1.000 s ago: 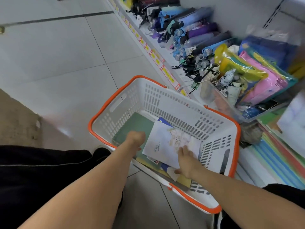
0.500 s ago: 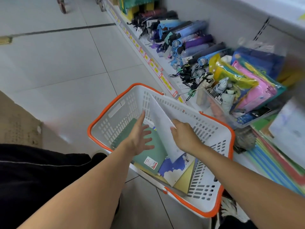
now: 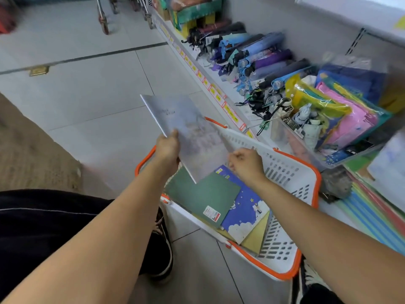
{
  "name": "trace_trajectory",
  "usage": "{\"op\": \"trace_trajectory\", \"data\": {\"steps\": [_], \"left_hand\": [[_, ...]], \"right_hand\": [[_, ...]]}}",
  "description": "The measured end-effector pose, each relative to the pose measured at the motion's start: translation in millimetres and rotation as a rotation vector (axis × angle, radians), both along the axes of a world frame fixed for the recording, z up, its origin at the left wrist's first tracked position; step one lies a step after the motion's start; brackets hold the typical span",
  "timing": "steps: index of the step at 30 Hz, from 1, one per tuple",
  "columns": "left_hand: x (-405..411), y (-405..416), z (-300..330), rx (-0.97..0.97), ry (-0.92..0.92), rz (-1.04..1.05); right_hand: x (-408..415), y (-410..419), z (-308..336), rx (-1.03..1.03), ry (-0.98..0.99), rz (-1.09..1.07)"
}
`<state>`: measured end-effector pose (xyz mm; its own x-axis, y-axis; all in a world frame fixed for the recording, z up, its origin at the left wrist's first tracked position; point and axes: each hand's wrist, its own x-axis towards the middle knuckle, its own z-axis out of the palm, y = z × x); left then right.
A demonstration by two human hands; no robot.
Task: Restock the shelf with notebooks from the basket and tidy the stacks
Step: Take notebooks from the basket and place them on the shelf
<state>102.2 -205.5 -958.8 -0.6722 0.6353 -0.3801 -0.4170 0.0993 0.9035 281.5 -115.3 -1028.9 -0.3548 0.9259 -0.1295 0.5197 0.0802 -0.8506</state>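
Item: pale notebook [image 3: 188, 130], which I saw pinched at one edge by left hand [image 3: 167, 150] above basket [image 3: 285, 172]; right hand [image 3: 246, 164] curled, apparently empty; risk: single-edge grip might let it slip.

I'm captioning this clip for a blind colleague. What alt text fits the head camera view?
A person's left hand holds a pale notebook above a white, orange-rimmed basket on the floor; the right hand is at the notebook's lower edge. A green notebook and a blue notebook lie in the basket, beside a low shelf with umbrellas.
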Motion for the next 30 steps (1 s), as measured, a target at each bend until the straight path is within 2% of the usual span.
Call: {"op": "trace_trajectory", "data": {"steps": [2, 4, 7, 11, 17, 19, 23, 26, 30], "left_hand": [[-9.2, 4.6, 4.7, 0.03, 0.114, 0.07], [-16.0, 8.2, 3.9, 0.046, 0.153, 0.086], [-19.8, 13.7, -8.7, 0.032, 0.193, 0.081], [-17.0, 18.2, -26.3, 0.009, 0.197, 0.152], [-20.4, 20.7, -39.2, -0.007, 0.143, 0.177], [-21.2, 18.9, -39.8, -0.015, 0.177, 0.178], [-22.0, 14.6, -41.3, -0.043, 0.29, 0.176], [-16.1, 11.0, -31.7, -0.079, 0.356, 0.237], [-1.0, 7.7, -6.8, -0.133, 0.333, 0.317]], "right_hand": [[13.7, 0.8, -45.2, -0.197, -0.255, 0.114], [19.8, -9.3, -88.7, -0.352, -0.357, 0.271], [13.4, -14.3, -120.8, -0.253, -0.463, 0.32], [8.6, 1.8, -138.1, -0.28, -0.636, 0.195], [-3.8, -3.1, -143.2, -0.145, -0.818, 0.121], [-3.4, 6.7, -140.3, -0.193, -0.751, 0.078], [1.2, 27.6, -84.3, -0.252, -0.345, 0.1], [4.8, 43.9, 0.7, 0.078, -0.354, 0.147], [17.2, 30.6, 95.4, 0.551, -0.35, 0.032]]}}
